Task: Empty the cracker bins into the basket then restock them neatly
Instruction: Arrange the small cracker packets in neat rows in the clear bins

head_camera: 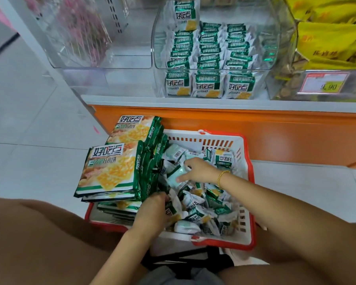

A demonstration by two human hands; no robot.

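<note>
right grip [197, 171]: lower centre of the frame, inside the basket; thumb and fingers pinch a pale packet [174, 175]; a gold bracelet [222, 177] circles the wrist.
left grip [152, 210]: just below and left of the right one, fingers curled down into the pile; cannot tell whether it holds a packet.
loose packets [203, 204]: small green-and-white ones, jumbled across the right part of the basket.
large packs [109, 167]: flat stacks on the basket's left side, overhanging its rim.
basket [252, 182]: red and white, on the tiled floor [29, 120], before the orange shelf base [275, 136].
middle bin [265, 48]: clear, upper centre; small packets stand in three neat rows.
left bin [99, 48]: clear, just beside it, upper left.
yellow packs [327, 38]: upper right, above a price tag [325, 82].
</note>
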